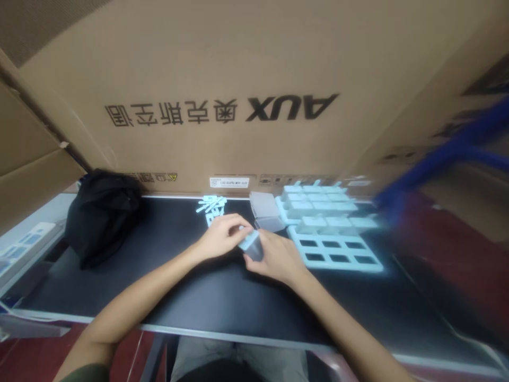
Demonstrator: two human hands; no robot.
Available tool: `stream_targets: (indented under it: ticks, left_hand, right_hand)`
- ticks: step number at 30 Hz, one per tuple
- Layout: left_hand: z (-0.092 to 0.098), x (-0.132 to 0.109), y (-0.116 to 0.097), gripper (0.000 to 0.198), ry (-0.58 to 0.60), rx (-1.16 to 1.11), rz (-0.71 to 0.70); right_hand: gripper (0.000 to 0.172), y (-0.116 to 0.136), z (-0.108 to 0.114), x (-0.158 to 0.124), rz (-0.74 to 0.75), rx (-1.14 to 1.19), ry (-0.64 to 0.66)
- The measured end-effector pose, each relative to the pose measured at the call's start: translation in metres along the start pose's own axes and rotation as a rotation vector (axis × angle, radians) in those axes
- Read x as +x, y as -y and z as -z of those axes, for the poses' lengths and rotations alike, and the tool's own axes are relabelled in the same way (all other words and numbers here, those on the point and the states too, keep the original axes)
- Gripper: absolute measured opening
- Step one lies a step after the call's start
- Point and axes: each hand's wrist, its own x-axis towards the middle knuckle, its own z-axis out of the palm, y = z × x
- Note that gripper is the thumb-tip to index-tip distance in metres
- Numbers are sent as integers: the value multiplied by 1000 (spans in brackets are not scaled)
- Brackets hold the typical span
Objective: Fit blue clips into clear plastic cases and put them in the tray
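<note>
Over the middle of the black table, my right hand (280, 259) is closed around the clear cup of an ice pop mould (256, 251). My left hand (223, 234) pinches the light blue lid (249, 240) at the top of that mould. The fingers hide part of both pieces, so whether the lid is fully seated cannot be seen. Behind my left hand lies a small pile of light blue lids with sticks (212, 204). Translucent mould cups (267, 211) stand just beyond my right hand.
To the right, light blue racks hold several lidded moulds (318, 199); the front rack (342, 260) has open slots. A black bag (103, 212) sits at the left, beside a white box (26, 246). A large cardboard carton (222, 58) walls off the back. A blurred blue bar (449, 154) crosses the right.
</note>
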Motion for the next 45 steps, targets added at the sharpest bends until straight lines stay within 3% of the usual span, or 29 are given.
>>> stream_targets:
  ticks: [2,5,8,10,14,19,22,27,32,37,40,42,45]
  left_hand:
    - [10,-2,20,28,-97,-71,88]
    - [32,-1,64,31,-345,-182,244]
    - [52,2,111,33,-538,-129,348]
    - [58,3,136,29,-549,-30,389]
    - [57,2,164,16,-465,159,323]
    - [51,-3,166,8,-373,343,208]
    - [59,-9,160,21,-308,387,151]
    - [76,-24,157,55,-6,392,42]
    - [76,-28,161,58,17,383,68]
    - [75,-28,164,65,-19,361,30]
    - [75,-29,161,67,6,399,9]
    - [74,-29,158,58,39,437,-6]
    - [71,-29,155,45,78,485,-38]
  right_hand:
    - [34,0,-4,3,-9,14,18]
    - [36,-5,-17,1,-8,54,6]
    - [53,-12,-31,-3,74,70,-94]
    - [64,-15,-34,-3,146,37,-175]
    - [66,-15,-22,10,197,-61,-212]
    - [69,-3,8,57,62,-115,-12]
    - [71,7,16,91,39,-158,103]
    - [61,19,9,137,63,-261,189]
    - [70,29,-2,162,94,-301,214]
    - [68,21,1,165,160,-214,212]
    - [56,-9,13,151,315,-157,197]
    - [53,-35,25,135,396,-159,161]
    - [54,-72,39,104,404,-158,126]
